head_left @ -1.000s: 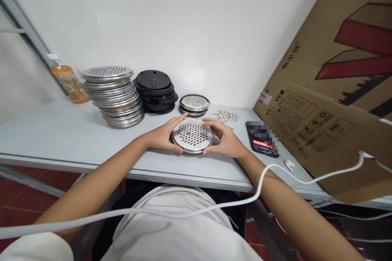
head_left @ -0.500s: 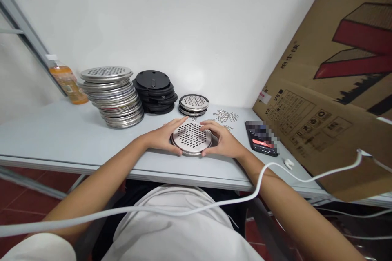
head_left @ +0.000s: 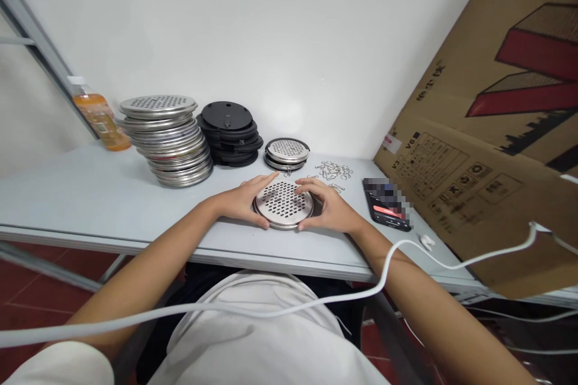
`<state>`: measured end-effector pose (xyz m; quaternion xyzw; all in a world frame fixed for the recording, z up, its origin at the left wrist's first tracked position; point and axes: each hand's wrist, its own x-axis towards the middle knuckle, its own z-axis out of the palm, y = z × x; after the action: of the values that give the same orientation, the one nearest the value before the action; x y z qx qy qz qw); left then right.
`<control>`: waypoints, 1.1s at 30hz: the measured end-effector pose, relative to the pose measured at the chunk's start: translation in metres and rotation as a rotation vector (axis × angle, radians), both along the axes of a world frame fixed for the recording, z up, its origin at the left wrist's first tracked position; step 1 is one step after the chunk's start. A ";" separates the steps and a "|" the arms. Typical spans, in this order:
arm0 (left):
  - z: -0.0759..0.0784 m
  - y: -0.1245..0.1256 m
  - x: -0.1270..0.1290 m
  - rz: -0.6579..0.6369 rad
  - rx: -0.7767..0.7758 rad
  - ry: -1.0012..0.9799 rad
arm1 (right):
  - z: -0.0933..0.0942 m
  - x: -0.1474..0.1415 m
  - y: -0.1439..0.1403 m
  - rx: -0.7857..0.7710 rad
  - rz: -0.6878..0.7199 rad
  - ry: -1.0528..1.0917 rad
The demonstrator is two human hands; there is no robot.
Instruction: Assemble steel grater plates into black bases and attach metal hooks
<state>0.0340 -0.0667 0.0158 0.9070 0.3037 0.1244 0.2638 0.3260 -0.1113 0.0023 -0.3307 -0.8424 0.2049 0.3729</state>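
A round perforated metal disc (head_left: 282, 207) lies flat on the pale table (head_left: 90, 204) in front of me. My left hand (head_left: 241, 200) grips its left rim, thumb at the near edge and fingers along the far edge. My right hand (head_left: 327, 206) holds its right rim, with fingertips resting on the perforated top. A small metal clip shows at the disc's far edge, between my fingers.
Behind stand a tall stack of perforated metal discs (head_left: 167, 138), a stack of black discs (head_left: 229, 133) and a short stack of assembled discs (head_left: 286, 153). Loose metal clips (head_left: 333, 171), a phone (head_left: 386, 204), an earbud (head_left: 426, 243), a juice bottle (head_left: 99, 120), a cardboard box (head_left: 492, 132) and a white cable (head_left: 271, 310) surround them.
My right fingers have slid further onto the disc's top; the disc sits slightly farther from me. The left hand has hardly moved.
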 end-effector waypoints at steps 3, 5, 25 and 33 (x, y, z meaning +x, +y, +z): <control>0.000 0.001 0.000 0.003 -0.010 -0.011 | 0.000 0.000 0.000 0.005 0.004 -0.012; 0.000 0.001 0.000 0.013 -0.021 -0.016 | 0.000 0.000 0.000 0.006 0.007 -0.014; 0.008 -0.003 0.003 0.008 0.057 0.145 | -0.005 0.003 0.003 -0.064 0.017 -0.069; 0.012 -0.007 0.004 0.017 0.047 0.220 | -0.003 0.002 0.000 -0.100 0.020 -0.116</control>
<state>0.0380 -0.0733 0.0278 0.9185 0.3355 0.0336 0.2067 0.3281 -0.1108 -0.0003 -0.3518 -0.8545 0.2308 0.3046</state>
